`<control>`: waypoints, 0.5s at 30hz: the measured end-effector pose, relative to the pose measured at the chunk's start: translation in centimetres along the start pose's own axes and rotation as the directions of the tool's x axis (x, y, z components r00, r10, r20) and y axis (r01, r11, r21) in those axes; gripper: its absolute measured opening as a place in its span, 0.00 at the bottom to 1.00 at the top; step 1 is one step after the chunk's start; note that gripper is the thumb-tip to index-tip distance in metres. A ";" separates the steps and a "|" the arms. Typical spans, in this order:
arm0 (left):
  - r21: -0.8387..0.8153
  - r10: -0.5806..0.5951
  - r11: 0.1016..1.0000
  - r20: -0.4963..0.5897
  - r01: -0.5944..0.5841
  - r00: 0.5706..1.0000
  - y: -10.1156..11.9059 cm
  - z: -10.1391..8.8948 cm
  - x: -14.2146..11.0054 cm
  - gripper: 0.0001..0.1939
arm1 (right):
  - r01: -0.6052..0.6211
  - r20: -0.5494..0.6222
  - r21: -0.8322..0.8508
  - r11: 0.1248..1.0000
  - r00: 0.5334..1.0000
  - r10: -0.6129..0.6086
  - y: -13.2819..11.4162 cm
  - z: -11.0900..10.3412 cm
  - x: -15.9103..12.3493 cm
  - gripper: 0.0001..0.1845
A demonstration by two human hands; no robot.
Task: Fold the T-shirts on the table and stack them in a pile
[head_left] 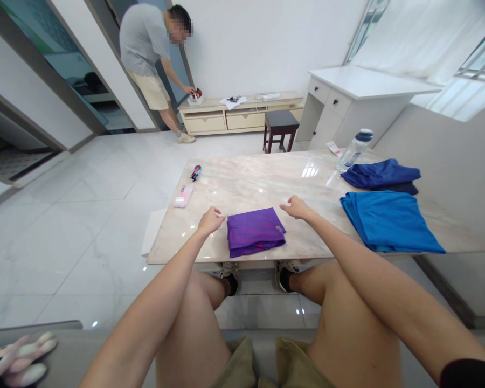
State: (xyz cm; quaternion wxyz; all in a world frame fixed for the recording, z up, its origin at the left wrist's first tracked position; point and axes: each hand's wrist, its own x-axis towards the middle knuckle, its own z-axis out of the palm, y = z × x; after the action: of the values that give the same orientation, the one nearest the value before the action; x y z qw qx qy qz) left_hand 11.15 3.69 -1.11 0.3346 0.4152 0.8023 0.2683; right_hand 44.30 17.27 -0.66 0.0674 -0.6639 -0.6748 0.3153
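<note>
A folded purple cloth (255,229) lies flat near the front edge of the marble-patterned table (242,186), with a small grey mark near its right side. At its upper left corner is my left hand (212,220), fingers loosely bent and apart, nothing visible in them. Past the cloth's upper right corner hovers my right hand (296,208), index finger stretched out, also holding nothing. To the right sits a folded bright blue cloth (390,221). Behind that rests a dark blue cloth bundle (382,175).
A clear bottle with a blue lid (355,150) stands at the back right. On the left are a pink pack (183,197) and a small dark multicoloured item (195,172). Beyond are a stool (282,123) and a person (147,59) bending over a low cabinet (242,119).
</note>
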 end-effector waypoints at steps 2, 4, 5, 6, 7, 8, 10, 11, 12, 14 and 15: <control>0.165 -0.008 0.986 0.130 -0.014 0.991 -0.9 0.0 0.3 0.08 | -0.022 0.138 -0.028 0.999 0.990 0.026 1.0 0.7 0.2 0.21; 0.246 -0.031 0.969 0.242 -0.031 0.970 -1.5 0.0 0.4 0.12 | -0.010 0.201 0.016 1.000 0.980 0.006 1.5 1.6 0.2 0.18; 0.264 -0.037 0.964 0.280 -0.040 0.959 -1.7 0.1 0.3 0.14 | 0.006 0.196 0.045 0.999 0.980 -0.014 1.6 2.1 0.2 0.17; 0.276 -0.035 0.960 0.307 -0.054 0.951 -1.8 0.3 0.3 0.16 | 0.021 0.176 0.064 0.998 0.984 -0.032 1.5 2.6 0.2 0.18; 0.289 -0.030 0.955 0.322 -0.068 0.946 -1.8 0.4 0.2 0.17 | 0.031 0.158 0.069 0.997 0.987 -0.042 1.3 3.1 0.3 0.18; 0.304 -0.025 0.949 0.335 -0.083 0.942 -1.7 0.5 0.2 0.18 | 0.032 0.153 0.059 0.998 0.987 -0.040 1.1 3.6 0.4 0.19; 0.349 -0.033 0.932 0.353 -0.099 0.935 -1.5 0.7 0.1 0.18 | 0.008 0.174 0.011 1.000 0.985 -0.010 0.5 4.4 0.7 0.21; 0.384 -0.042 0.918 0.353 -0.104 0.935 -1.4 0.7 0.1 0.18 | -0.012 0.186 -0.016 1.000 0.982 0.015 0.2 4.8 0.9 0.23; 0.424 -0.039 0.898 0.340 -0.116 0.940 -1.2 0.6 0.0 0.17 | -0.034 0.189 -0.038 0.999 0.981 0.041 0.0 5.1 1.1 0.24; 0.518 0.018 0.840 0.269 -0.160 0.963 -0.7 0.3 0.0 0.14 | -0.079 0.170 -0.052 0.996 0.982 0.087 -0.3 5.6 1.2 0.24; 0.568 0.063 0.803 0.220 -0.181 0.973 -0.5 0.1 -0.1 0.13 | -0.103 0.161 -0.037 0.994 0.981 0.108 -0.5 5.8 1.1 0.24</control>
State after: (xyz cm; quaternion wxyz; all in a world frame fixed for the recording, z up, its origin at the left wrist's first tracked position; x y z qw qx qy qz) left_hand 10.99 3.41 -1.46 0.2479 0.5724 0.7816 -0.0108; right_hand 40.83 16.36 -5.32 -0.0142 -0.6715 -0.6463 0.3622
